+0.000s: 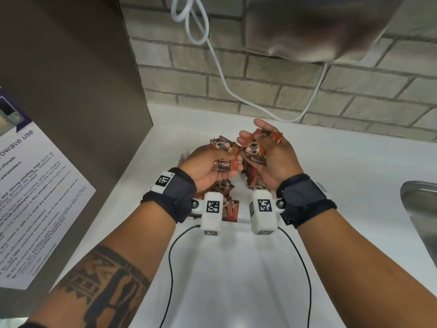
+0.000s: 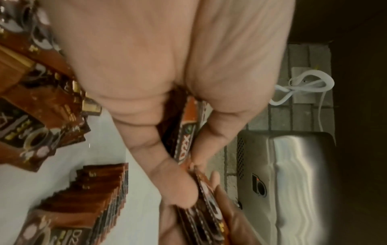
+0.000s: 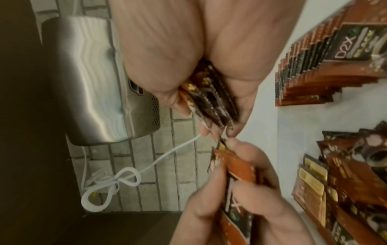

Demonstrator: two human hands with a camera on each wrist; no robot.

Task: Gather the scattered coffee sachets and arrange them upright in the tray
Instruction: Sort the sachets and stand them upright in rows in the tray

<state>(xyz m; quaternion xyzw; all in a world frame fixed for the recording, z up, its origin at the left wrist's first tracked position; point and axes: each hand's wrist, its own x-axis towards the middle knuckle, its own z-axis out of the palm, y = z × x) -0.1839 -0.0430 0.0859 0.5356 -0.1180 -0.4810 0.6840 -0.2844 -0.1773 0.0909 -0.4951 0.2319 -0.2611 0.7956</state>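
Both hands hover close together over the white counter [image 1: 236, 280]. My left hand [image 1: 220, 162] grips a few red-brown coffee sachets [image 1: 223, 157], pinched between thumb and fingers [image 2: 186, 132]. My right hand [image 1: 257, 143] holds a thicker bundle of sachets [image 1: 254, 150] edge-on in its curled fingers [image 3: 211, 99]. The two bundles nearly touch. Under the hands, a neat row of sachets [image 2: 90, 190] [image 3: 310, 69] stands packed edge to edge. Loose sachets [image 2: 31, 116] [image 3: 345, 174] lie in a pile beside it. The sachets and hands hide any tray.
A steel hand dryer [image 1: 319, 27] hangs on the brick wall behind, with a white cable [image 1: 220, 67] drooping to the counter's back edge. A steel sink [image 1: 423, 209] is at the right. A brown cabinet side with a printed notice [image 1: 35, 185] borders the left.
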